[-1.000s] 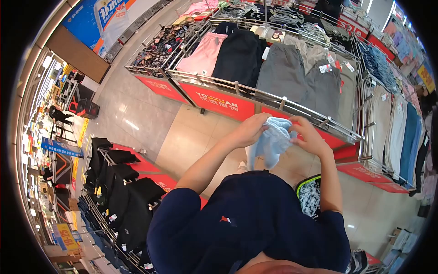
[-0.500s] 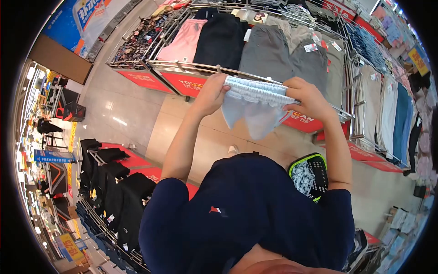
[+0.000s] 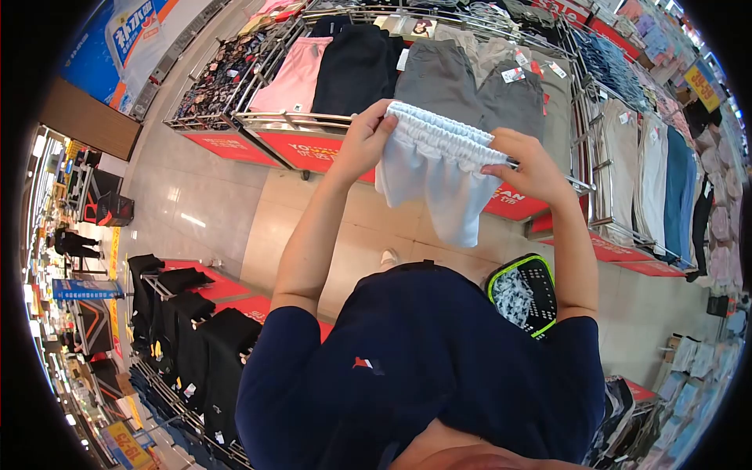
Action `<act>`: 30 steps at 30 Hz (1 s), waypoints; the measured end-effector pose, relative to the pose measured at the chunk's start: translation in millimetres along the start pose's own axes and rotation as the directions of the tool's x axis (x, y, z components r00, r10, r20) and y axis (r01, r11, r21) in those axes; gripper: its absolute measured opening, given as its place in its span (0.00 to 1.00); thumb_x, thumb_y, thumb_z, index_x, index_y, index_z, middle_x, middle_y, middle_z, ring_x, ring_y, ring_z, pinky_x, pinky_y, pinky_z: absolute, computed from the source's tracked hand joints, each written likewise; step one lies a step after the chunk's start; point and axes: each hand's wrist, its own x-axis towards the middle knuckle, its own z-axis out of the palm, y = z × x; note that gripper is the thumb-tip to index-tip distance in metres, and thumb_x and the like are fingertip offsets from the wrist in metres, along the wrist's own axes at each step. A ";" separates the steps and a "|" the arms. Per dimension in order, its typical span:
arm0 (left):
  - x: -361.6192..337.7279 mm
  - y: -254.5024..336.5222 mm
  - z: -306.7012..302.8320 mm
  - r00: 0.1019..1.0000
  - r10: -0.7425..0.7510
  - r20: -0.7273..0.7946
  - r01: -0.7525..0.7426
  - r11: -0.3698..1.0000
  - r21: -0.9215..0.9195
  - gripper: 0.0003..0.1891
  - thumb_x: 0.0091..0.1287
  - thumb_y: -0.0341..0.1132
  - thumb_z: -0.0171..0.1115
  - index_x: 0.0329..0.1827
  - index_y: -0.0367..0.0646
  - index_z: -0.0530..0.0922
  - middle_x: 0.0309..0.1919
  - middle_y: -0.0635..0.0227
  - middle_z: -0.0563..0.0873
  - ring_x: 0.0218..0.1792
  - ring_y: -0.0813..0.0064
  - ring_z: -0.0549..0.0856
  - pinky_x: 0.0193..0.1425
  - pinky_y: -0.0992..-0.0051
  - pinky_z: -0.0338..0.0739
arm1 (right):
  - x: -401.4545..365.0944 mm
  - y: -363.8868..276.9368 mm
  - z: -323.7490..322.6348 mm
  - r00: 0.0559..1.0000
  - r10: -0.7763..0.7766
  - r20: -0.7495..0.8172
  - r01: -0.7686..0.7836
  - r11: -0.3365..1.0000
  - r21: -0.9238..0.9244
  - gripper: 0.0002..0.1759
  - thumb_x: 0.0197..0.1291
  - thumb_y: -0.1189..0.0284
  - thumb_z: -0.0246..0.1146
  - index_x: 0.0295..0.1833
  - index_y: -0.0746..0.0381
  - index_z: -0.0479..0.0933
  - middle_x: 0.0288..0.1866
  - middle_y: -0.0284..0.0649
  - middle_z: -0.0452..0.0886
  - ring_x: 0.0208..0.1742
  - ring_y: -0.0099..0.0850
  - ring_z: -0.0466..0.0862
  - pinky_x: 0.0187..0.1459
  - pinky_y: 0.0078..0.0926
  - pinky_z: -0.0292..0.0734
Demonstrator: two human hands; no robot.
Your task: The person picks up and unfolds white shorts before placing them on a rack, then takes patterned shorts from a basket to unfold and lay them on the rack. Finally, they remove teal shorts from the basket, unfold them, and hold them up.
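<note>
A pair of pale blue-white shorts point(image 3: 442, 184) with a gathered elastic waistband hangs in front of my chest. My left hand point(image 3: 366, 142) is closed on the left end of the waistband, thumb on top. At the other end, my right hand point(image 3: 529, 166) grips the waistband, with some fingers hidden inside or behind the cloth. Between the two hands the waistband is spread wide, and the legs of the shorts dangle below it. Just beyond the shorts lie dark grey trousers point(image 3: 442, 78) on a metal display rack.
A rail point(image 3: 313, 117) with red panels borders the rack of folded pants ahead. Near my right elbow is a black basket with a green rim point(image 3: 550, 270), holding patterned cloth. Black garments point(image 3: 223, 345) hang on a rack at lower left. A person point(image 3: 74, 243) stands far left.
The waistband's left end has risen slightly, and the shorts now hang fuller and lower. Both hands keep their hold. The whole view has shifted a little.
</note>
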 end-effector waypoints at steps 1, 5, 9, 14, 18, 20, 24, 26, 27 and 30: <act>1.5 1.2 3.4 1.000 -0.007 0.013 0.008 1.000 -0.027 0.10 0.75 0.32 0.51 0.52 0.35 0.76 0.38 0.72 0.82 0.40 0.85 0.76 0.47 0.81 0.72 | -3.3 -8.0 0.0 0.997 0.065 -0.039 -0.061 0.994 0.096 0.12 0.52 0.75 0.69 0.42 0.65 0.78 0.34 0.46 0.76 0.36 0.46 0.77 0.40 0.37 0.71; 4.2 6.7 13.8 0.996 0.061 0.062 -0.060 0.998 -0.022 0.11 0.75 0.32 0.51 0.54 0.36 0.75 0.38 0.72 0.81 0.41 0.84 0.76 0.49 0.80 0.72 | -11.9 -30.6 4.3 0.989 -0.040 -0.139 0.053 0.994 0.091 0.17 0.52 0.74 0.69 0.50 0.63 0.80 0.33 0.44 0.78 0.34 0.43 0.78 0.41 0.35 0.73; 11.5 9.8 26.2 0.984 0.110 0.140 -0.099 0.992 -0.080 0.12 0.77 0.35 0.50 0.52 0.36 0.75 0.39 0.72 0.80 0.43 0.83 0.76 0.50 0.80 0.71 | -9.4 -52.2 -14.0 0.960 -0.146 0.238 0.133 0.989 0.068 0.26 0.52 0.74 0.68 0.60 0.57 0.78 0.42 0.42 0.83 0.40 0.44 0.81 0.45 0.34 0.76; 22.2 23.1 25.0 0.959 0.112 0.259 -0.049 0.970 -0.238 0.14 0.77 0.39 0.48 0.51 0.36 0.75 0.39 0.73 0.80 0.43 0.84 0.76 0.51 0.79 0.71 | -11.2 -65.7 -31.3 0.941 -0.184 0.283 0.121 0.967 0.224 0.26 0.50 0.76 0.66 0.59 0.54 0.80 0.47 0.41 0.78 0.50 0.42 0.78 0.52 0.33 0.73; 29.2 27.4 23.0 0.899 0.145 0.414 -0.020 0.957 -0.290 0.15 0.77 0.40 0.48 0.51 0.37 0.76 0.41 0.73 0.81 0.44 0.85 0.76 0.52 0.80 0.72 | -5.5 -79.5 -31.7 0.968 -0.199 0.154 0.236 0.929 -0.285 0.24 0.48 0.77 0.66 0.55 0.52 0.82 0.58 0.39 0.75 0.59 0.39 0.74 0.61 0.40 0.69; 32.0 27.0 27.6 0.873 0.111 0.475 0.062 0.940 -0.334 0.14 0.77 0.39 0.49 0.53 0.37 0.75 0.43 0.73 0.81 0.46 0.85 0.76 0.53 0.80 0.72 | 3.4 -88.2 -26.3 0.950 -0.280 0.135 0.311 0.836 -0.452 0.24 0.45 0.78 0.66 0.51 0.50 0.82 0.61 0.37 0.74 0.64 0.39 0.72 0.68 0.48 0.61; 40.8 22.7 33.7 0.849 0.076 0.523 0.103 0.947 -0.305 0.18 0.74 0.41 0.55 0.59 0.36 0.75 0.46 0.72 0.81 0.48 0.84 0.79 0.52 0.80 0.74 | 25.0 -74.4 -13.9 0.898 -0.349 0.266 0.435 0.789 -0.433 0.21 0.40 0.78 0.66 0.44 0.48 0.82 0.68 0.35 0.71 0.73 0.40 0.64 0.75 0.62 0.41; 51.7 -5.0 33.7 0.827 0.081 0.556 0.182 0.898 -0.401 0.20 0.73 0.40 0.56 0.61 0.37 0.74 0.46 0.72 0.81 0.47 0.85 0.79 0.50 0.82 0.74 | 34.9 -70.5 -7.2 0.877 -0.349 0.331 0.472 0.755 -0.456 0.19 0.39 0.78 0.67 0.41 0.50 0.81 0.69 0.32 0.70 0.75 0.35 0.63 0.76 0.63 0.40; 50.9 -3.6 35.6 0.816 0.087 0.571 0.219 0.869 -0.444 0.20 0.72 0.40 0.56 0.62 0.37 0.73 0.47 0.72 0.82 0.46 0.85 0.79 0.49 0.82 0.75 | 38.3 -69.1 -5.2 0.870 -0.350 0.347 0.482 0.750 -0.453 0.19 0.38 0.78 0.68 0.41 0.51 0.81 0.68 0.32 0.71 0.74 0.35 0.64 0.76 0.63 0.40; 56.9 0.6 27.8 0.785 0.041 0.618 0.279 0.868 -0.412 0.21 0.73 0.40 0.57 0.63 0.35 0.72 0.44 0.71 0.84 0.44 0.88 0.80 0.46 0.83 0.77 | 48.8 -70.0 -4.1 0.834 -0.395 0.384 0.541 0.719 -0.436 0.19 0.37 0.78 0.69 0.40 0.52 0.80 0.64 0.32 0.74 0.72 0.33 0.68 0.77 0.61 0.41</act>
